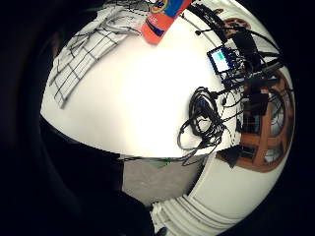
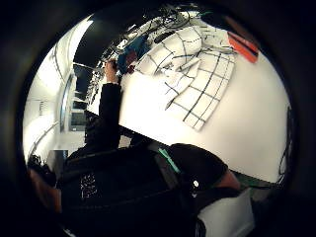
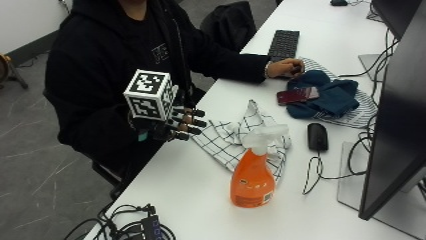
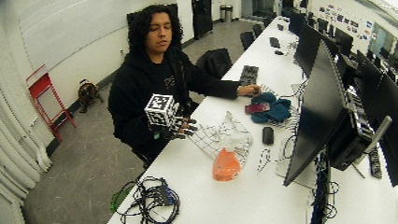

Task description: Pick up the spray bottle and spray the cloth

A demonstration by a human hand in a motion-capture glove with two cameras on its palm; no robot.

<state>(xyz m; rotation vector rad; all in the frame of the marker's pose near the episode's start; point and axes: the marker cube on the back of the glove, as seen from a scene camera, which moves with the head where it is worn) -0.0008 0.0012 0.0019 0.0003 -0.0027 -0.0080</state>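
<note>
Outside view: orange plastic bottle [image 3: 253, 182] with white trigger head upright on white table [image 3: 200, 200], touching crumpled checked cloth [image 3: 229, 137]. Right hand [image 3: 174, 124] hovers at table edge, grip apart, fingers loose, holding nothing. Little-finger view: tangled cables [image 1: 206, 120].

Orange spray bottle [image 3: 253, 182] with a white trigger head, white cloth [image 3: 241, 136] in a black grid check, white counter [image 3: 200, 200], black mouse [image 3: 317, 136], dark blue garment [image 3: 329, 97] under a dark red phone [image 3: 298, 94], black keyboard [image 3: 283, 45]
</note>
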